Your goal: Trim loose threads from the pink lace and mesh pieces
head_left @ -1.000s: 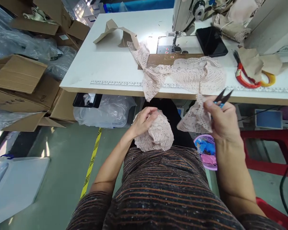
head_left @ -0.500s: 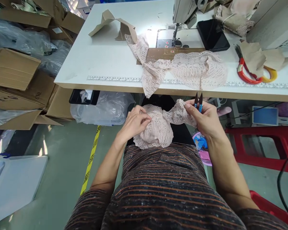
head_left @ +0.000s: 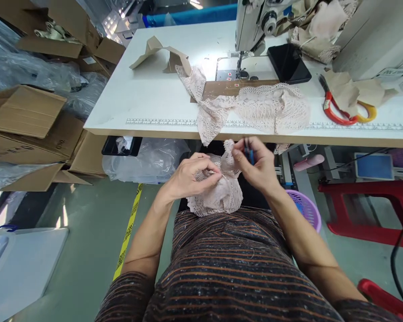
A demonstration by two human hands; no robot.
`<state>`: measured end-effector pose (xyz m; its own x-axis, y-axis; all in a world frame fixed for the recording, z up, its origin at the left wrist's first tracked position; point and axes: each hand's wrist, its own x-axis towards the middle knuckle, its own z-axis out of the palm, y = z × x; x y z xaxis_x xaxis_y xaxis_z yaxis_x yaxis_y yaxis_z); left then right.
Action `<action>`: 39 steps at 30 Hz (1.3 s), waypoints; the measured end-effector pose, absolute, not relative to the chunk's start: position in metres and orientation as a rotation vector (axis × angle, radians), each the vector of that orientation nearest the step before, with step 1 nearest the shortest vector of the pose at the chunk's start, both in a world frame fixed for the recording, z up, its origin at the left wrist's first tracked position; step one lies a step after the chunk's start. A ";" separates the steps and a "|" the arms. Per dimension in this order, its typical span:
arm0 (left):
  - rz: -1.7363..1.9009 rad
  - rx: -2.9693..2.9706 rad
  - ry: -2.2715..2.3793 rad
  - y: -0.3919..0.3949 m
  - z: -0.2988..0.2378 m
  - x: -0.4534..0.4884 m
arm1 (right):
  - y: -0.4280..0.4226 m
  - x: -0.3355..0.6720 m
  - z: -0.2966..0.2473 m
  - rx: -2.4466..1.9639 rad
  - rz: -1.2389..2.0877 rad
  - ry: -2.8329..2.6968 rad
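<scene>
A pale pink lace piece [head_left: 218, 199] lies bunched in my lap below the table edge. My left hand [head_left: 198, 175] pinches at its upper left, thumb and forefinger together on what looks like a thin edge or strap of it. Close by on the right, my right hand [head_left: 255, 163] grips a raised end of the same lace between thumb and fingers. Blue-handled thread snips [head_left: 249, 153] are tucked in that right hand, their blades partly hidden by the fingers. More pale lace [head_left: 272, 107] lies along the table's front edge, with one corner hanging over.
A sewing machine [head_left: 251, 27] stands at the table's back, a black phone [head_left: 289, 64] beside it. Red-and-yellow scissors [head_left: 342, 112] lie at the right near paper scraps. Cardboard boxes [head_left: 27, 112] fill the left; a red stool [head_left: 359, 223] and purple basket [head_left: 309, 210] stand at right.
My right hand has moved left and slightly up, bringing its end of the lace and the snips close to my left hand. The camera view has tilted up slightly.
</scene>
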<state>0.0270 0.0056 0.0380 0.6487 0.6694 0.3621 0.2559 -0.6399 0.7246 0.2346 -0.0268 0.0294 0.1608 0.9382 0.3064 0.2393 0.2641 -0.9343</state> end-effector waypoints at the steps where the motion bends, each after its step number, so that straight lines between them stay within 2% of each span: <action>1: 0.860 2.215 0.739 0.005 0.041 0.030 | -0.027 0.231 0.029 -1.185 0.778 -1.389; 6: 0.952 2.169 0.760 0.015 0.055 0.032 | -0.028 0.227 0.026 -1.071 0.962 -1.520; 11: 0.803 2.017 0.519 0.035 0.056 0.028 | -0.030 0.227 0.031 -1.042 1.043 -1.575; 23: 0.813 1.695 0.619 0.039 0.040 0.019 | -0.031 0.218 0.031 -1.105 0.899 -1.525; 31: 0.768 1.580 0.713 0.038 0.038 0.016 | -0.026 0.215 0.028 -1.149 0.904 -1.497; 39: 0.878 1.510 0.755 0.039 0.037 0.014 | -0.026 0.209 0.033 -1.178 0.918 -1.442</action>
<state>0.0136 0.0392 0.0367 0.5089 0.8537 0.1102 -0.0187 -0.1171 0.9929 0.2087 -0.0259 0.0329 -0.0062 0.9719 0.2355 0.1980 0.2320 -0.9524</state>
